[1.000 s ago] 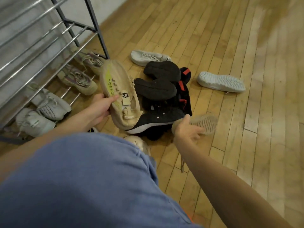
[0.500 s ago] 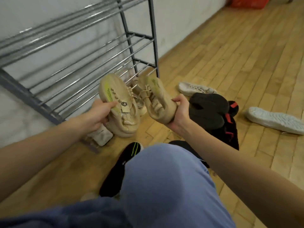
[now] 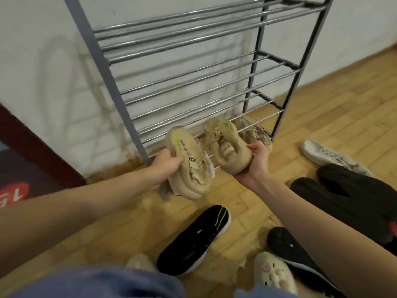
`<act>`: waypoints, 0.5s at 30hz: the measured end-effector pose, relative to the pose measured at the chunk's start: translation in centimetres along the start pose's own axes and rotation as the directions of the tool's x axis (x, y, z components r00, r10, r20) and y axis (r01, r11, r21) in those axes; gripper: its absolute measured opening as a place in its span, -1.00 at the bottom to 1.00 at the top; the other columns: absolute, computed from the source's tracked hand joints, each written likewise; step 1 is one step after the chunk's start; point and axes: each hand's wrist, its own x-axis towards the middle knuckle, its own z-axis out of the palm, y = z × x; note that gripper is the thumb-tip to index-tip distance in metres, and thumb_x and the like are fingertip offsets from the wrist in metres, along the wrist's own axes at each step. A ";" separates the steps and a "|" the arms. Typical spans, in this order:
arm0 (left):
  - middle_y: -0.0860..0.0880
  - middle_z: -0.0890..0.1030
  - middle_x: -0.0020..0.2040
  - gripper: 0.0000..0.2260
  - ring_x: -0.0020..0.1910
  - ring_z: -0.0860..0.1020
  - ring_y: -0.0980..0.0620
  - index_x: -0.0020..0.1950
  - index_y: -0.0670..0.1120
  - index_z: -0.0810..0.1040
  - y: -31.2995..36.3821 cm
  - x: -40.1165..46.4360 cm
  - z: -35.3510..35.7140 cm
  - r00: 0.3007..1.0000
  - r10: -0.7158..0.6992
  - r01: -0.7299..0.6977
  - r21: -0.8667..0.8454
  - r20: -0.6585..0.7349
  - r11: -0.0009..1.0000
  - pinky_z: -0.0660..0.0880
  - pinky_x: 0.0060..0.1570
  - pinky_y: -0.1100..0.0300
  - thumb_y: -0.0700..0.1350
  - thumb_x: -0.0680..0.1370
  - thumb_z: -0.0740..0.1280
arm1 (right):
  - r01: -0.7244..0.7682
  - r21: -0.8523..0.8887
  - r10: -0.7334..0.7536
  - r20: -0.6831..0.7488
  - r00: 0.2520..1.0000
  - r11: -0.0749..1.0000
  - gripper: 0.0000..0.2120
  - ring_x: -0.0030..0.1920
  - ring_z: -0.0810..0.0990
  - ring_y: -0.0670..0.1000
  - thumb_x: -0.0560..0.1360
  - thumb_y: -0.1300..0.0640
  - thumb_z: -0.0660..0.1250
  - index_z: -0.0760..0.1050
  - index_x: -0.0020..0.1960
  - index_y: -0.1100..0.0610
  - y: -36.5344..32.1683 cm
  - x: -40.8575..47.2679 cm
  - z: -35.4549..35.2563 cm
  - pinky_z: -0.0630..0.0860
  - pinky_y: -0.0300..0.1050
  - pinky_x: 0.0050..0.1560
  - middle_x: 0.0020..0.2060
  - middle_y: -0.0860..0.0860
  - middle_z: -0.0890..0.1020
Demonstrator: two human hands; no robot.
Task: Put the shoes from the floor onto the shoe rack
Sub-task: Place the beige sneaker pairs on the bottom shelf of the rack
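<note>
My left hand (image 3: 166,168) grips a beige sneaker (image 3: 189,166) with a yellow-green stripe, held toe-up. My right hand (image 3: 256,159) grips the matching beige sneaker (image 3: 226,145) by its heel. Both shoes hang side by side in front of the lowest tier of the grey metal shoe rack (image 3: 189,80), which stands against the white wall. Its upper tiers of chrome bars carry nothing. Behind my right hand a greyish sneaker (image 3: 258,134) rests on the bottom tier.
On the wooden floor lie a black sneaker with a green stripe (image 3: 195,239), another black sneaker (image 3: 300,257), black slippers (image 3: 348,194), a white perforated shoe (image 3: 328,157) and a pale clog (image 3: 272,274). A dark red board (image 3: 32,151) leans at left.
My right hand picked up the second beige sneaker from the floor. Both hands carried the pair toward the rack, and my view swung up to face the rack.
</note>
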 end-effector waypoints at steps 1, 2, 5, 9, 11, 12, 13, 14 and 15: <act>-0.14 0.58 0.16 -0.66 0.09 0.56 -0.08 0.26 -0.17 0.45 -0.4 0.7 0.3 0.999 0.021 -0.021 -0.012 -0.033 1.000 0.54 0.09 0.00 -0.07 0.52 0.28 | -0.001 0.022 0.001 0.013 1.000 1.000 -0.65 -0.06 0.59 0.16 0.31 0.05 0.20 0.57 -0.01 0.18 0.1 1.0 0.6 0.48 0.02 0.12 -0.09 0.14 0.65; -0.13 0.56 0.17 -0.68 0.12 0.53 -0.08 0.28 -0.18 0.44 -0.6 1.3 0.7 0.997 0.025 -0.029 -0.049 -0.073 0.998 0.50 0.11 0.03 -0.09 0.55 0.23 | -0.001 0.041 0.000 0.029 1.000 0.999 -0.57 0.01 0.59 0.18 0.22 0.05 0.26 0.55 0.04 0.18 0.2 2.0 1.3 0.49 0.06 0.17 0.00 0.16 0.64; -0.14 0.54 0.11 -0.74 0.06 0.51 -0.08 0.25 -0.21 0.41 -0.6 3.1 2.0 0.970 0.036 -0.062 -0.101 -0.239 0.993 0.50 0.07 0.02 -0.15 0.61 0.11 | -0.001 0.023 0.001 0.010 1.000 1.000 -0.46 0.05 0.59 0.19 0.08 0.06 0.31 0.52 0.05 0.18 0.4 4.6 2.9 0.54 0.10 0.11 0.04 0.18 0.63; -0.01 0.46 -0.21 -0.74 -0.24 0.45 0.05 0.18 -0.22 0.41 0.0 5.3 2.9 0.928 0.002 -0.069 -0.168 -0.373 0.983 0.40 -0.27 0.20 -0.15 0.65 0.01 | -0.015 -0.023 0.016 0.037 0.999 1.000 -0.67 0.01 0.56 0.15 0.31 0.03 0.20 0.52 -0.01 0.16 0.8 7.3 5.1 0.49 0.00 0.08 -0.08 0.14 0.62; 0.00 0.45 -0.22 -0.69 -0.29 0.43 0.09 0.27 -0.24 0.38 0.4 6.3 2.8 0.903 -0.052 -0.044 -0.212 -0.426 0.976 0.32 -0.37 0.25 -0.13 0.66 -0.02 | -0.024 -0.053 0.026 0.043 0.999 0.998 -0.68 0.02 0.56 0.15 0.44 -0.01 0.13 0.53 0.00 0.16 1.1 8.2 6.1 0.50 -0.01 0.06 -0.05 0.15 0.62; -0.04 0.50 -0.16 -0.67 -0.24 0.47 0.06 0.29 -0.26 0.38 0.5 6.7 2.7 0.890 -0.055 -0.044 -0.205 -0.453 0.978 0.34 -0.32 0.24 -0.12 0.66 -0.02 | -0.034 -0.078 0.037 0.040 0.998 0.996 -0.65 0.04 0.56 0.15 0.48 -0.02 0.10 0.54 0.03 0.17 1.2 8.6 6.4 0.50 0.00 0.08 -0.03 0.17 0.63; -0.09 0.53 -0.07 -0.65 -0.14 0.51 -0.01 0.30 -0.27 0.38 0.5 7.1 2.5 0.875 -0.051 -0.045 -0.186 -0.481 0.982 0.37 -0.22 0.20 -0.11 0.66 -0.02 | -0.046 -0.103 0.050 0.031 0.998 0.994 -0.62 0.08 0.56 0.16 0.50 -0.03 0.08 0.54 0.08 0.17 1.2 8.8 6.7 0.50 0.02 0.11 0.01 0.18 0.63; -0.13 0.54 0.03 -0.64 -0.01 0.53 -0.07 0.29 -0.28 0.39 0.4 7.6 2.4 0.863 -0.048 -0.039 -0.160 -0.502 0.986 0.38 -0.13 0.16 -0.10 0.66 -0.02 | -0.056 -0.119 0.059 0.019 0.998 0.991 -0.58 0.13 0.56 0.17 0.52 -0.04 0.06 0.53 0.16 0.18 1.2 9.1 6.8 0.50 0.05 0.15 0.07 0.20 0.62; -0.16 0.54 0.12 -0.63 0.09 0.53 -0.11 0.29 -0.28 0.39 0.1 7.9 2.3 0.858 -0.045 -0.029 -0.135 -0.512 0.990 0.41 -0.05 0.12 -0.08 0.67 -0.02 | -0.067 -0.130 0.069 0.008 0.998 0.989 -0.54 0.18 0.55 0.19 0.55 -0.05 0.04 0.52 0.22 0.19 1.2 9.2 6.9 0.50 0.10 0.20 0.13 0.21 0.61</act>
